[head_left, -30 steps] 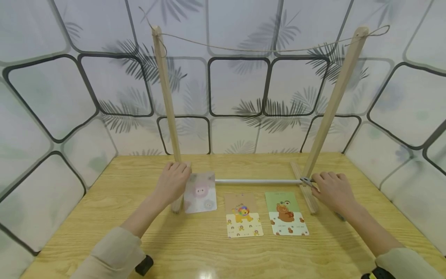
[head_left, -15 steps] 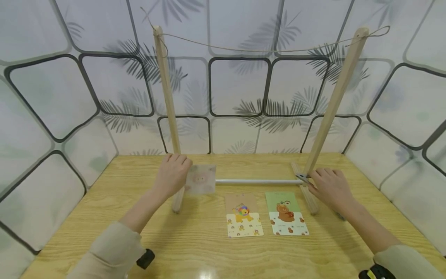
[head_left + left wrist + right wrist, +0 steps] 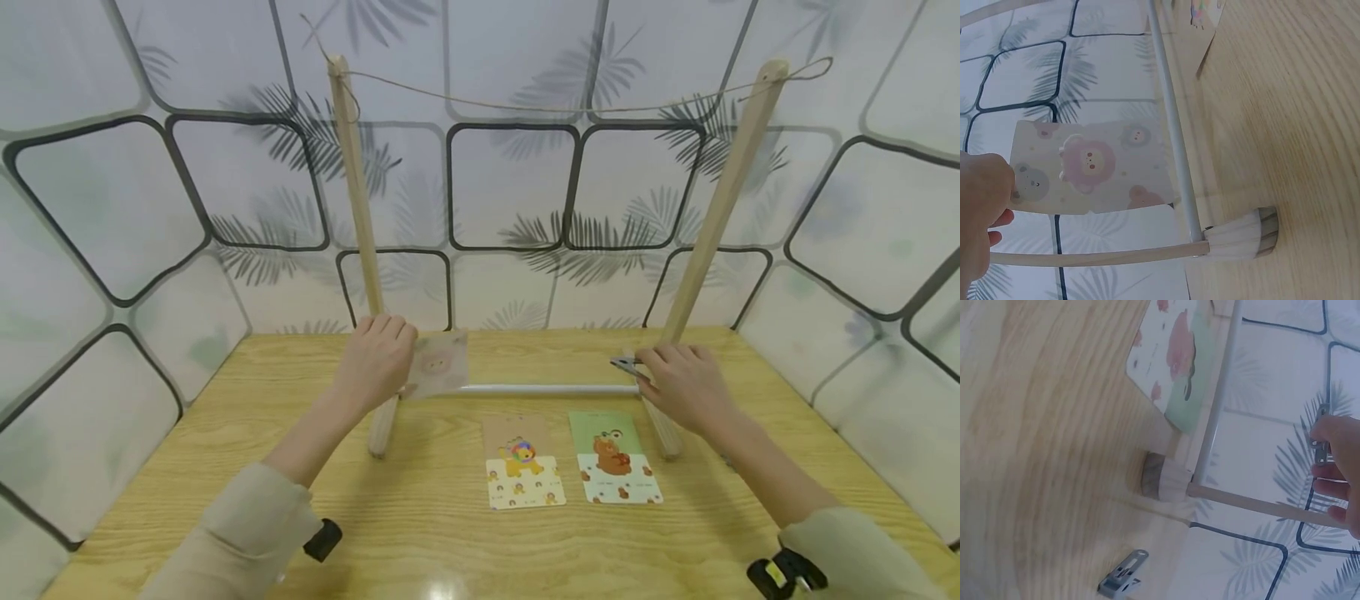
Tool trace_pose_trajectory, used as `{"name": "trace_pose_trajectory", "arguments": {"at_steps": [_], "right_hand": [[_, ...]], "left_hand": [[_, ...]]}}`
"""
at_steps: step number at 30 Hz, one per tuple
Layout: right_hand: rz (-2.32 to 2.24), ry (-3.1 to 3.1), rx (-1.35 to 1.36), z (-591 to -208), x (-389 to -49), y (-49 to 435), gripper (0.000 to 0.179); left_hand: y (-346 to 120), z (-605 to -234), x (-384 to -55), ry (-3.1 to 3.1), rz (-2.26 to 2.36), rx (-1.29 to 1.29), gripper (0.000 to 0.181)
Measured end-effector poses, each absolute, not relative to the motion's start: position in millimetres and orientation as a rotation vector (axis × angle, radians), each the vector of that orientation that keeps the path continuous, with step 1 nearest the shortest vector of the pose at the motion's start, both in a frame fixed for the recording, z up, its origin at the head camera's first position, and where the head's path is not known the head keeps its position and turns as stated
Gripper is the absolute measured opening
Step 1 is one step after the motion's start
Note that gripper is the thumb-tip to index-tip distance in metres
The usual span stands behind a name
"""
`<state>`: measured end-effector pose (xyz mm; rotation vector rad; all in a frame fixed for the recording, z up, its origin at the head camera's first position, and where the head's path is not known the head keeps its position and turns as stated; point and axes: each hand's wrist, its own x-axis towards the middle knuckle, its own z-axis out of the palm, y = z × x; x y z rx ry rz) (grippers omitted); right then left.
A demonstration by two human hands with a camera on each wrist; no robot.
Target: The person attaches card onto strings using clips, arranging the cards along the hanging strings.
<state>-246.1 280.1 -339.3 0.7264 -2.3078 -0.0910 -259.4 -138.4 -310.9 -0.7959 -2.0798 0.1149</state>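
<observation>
My left hand pinches the edge of a pale card printed with pink and grey animal faces, holding it up in front of the left post. In my right hand is a grey clothespin, gripped between thumb and fingers near the foot of the right post; the right wrist view shows the clothespin beyond my thumb. Two more cards lie flat on the table between my hands: a brown and yellow lion card and a green and white bear card.
A wooden left post and right post stand on wooden feet, joined low down by a white rod. A thin string sags between their tops. Another clothespin lies on the table beside the right foot. Patterned fabric walls surround the table.
My left hand has risen, lifting the pale card off the table and tilting it. My right hand has moved left and slightly up with the clothespin. Both flat cards have stayed put.
</observation>
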Motion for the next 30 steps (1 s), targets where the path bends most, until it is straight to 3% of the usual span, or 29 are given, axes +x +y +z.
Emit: {"name": "trace_pose_trajectory", "arguments": {"at_steps": [30], "right_hand": [[-0.072,-2.096,0.837,-316.1,-259.7,253.6,0.027]], "left_hand": [[-132.5,-276.8,-269.2,-1.909,0.111,-0.772,0.006]]}}
